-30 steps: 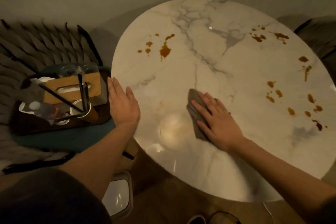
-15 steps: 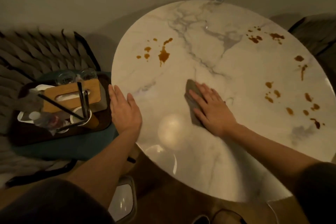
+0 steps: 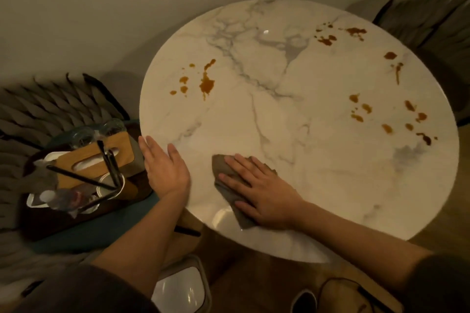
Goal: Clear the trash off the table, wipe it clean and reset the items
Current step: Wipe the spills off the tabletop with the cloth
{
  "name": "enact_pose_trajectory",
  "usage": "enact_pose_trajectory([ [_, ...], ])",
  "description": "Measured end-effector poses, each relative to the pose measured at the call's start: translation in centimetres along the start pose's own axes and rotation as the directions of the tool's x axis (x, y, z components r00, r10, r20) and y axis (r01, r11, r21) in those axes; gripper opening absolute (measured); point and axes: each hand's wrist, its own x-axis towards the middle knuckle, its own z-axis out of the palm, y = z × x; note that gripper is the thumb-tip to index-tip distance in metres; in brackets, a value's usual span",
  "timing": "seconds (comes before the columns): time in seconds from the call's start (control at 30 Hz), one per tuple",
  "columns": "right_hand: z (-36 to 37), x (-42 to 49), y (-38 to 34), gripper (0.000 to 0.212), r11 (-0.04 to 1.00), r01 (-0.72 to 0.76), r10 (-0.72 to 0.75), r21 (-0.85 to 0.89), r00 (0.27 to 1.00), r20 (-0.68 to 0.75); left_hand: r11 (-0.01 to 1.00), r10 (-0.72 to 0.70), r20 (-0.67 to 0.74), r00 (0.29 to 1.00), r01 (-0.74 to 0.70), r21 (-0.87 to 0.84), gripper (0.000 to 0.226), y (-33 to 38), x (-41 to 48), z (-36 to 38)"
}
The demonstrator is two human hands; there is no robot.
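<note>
A round white marble table fills the middle of the view. Brown sauce stains lie at its left, and more brown stains are scattered over its right side and far right. My right hand presses flat on a folded grey cloth near the table's front edge, fingers straight and spread. My left hand rests flat on the table's left rim, holding nothing.
A dark tray on the chair seat at the left carries a wooden tissue box, glasses, cups and black chopsticks. A white-lidded bin stands on the floor under my arms. Another dark chair sits at the back right.
My right hand has slid the grey cloth toward the front edge and to the left. My left hand stays on the rim. The camera has shifted, so the table sits further right.
</note>
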Motion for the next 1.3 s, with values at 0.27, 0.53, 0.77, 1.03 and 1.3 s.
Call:
enact_pose_trajectory([
  [0.27,-0.5,-3.9,7.0,0.062,0.901,-0.433,0.433,0.03,0.893,-0.121,0.994,-0.004,0.019,1.0,0.001,0.107,0.068,-0.5,0.1,-0.2],
  [0.53,0.0,-15.1,10.8,0.062,0.494,-0.845,0.866,0.204,0.458,-0.198,0.984,0.046,-0.011,0.999,-0.044,0.174,0.069,-0.7,0.6,0.2],
  [0.77,-0.7,-18.2,12.1,0.058,0.915,-0.404,0.403,0.004,0.912,-0.074,0.982,0.065,-0.032,0.997,-0.058,0.181,0.067,-0.3,0.4,1.2],
  [1.03,-0.8,-11.8,10.4,0.059,0.987,-0.155,0.156,-0.042,0.988,0.006,0.988,0.05,-0.012,0.999,-0.048,0.148,0.067,-0.7,-0.3,1.1],
  [1.3,-1.2,-1.7,5.1,0.064,0.913,-0.408,0.405,-0.013,0.909,-0.101,0.997,-0.006,0.021,1.0,0.005,0.077,0.067,1.2,-0.2,-0.7],
])
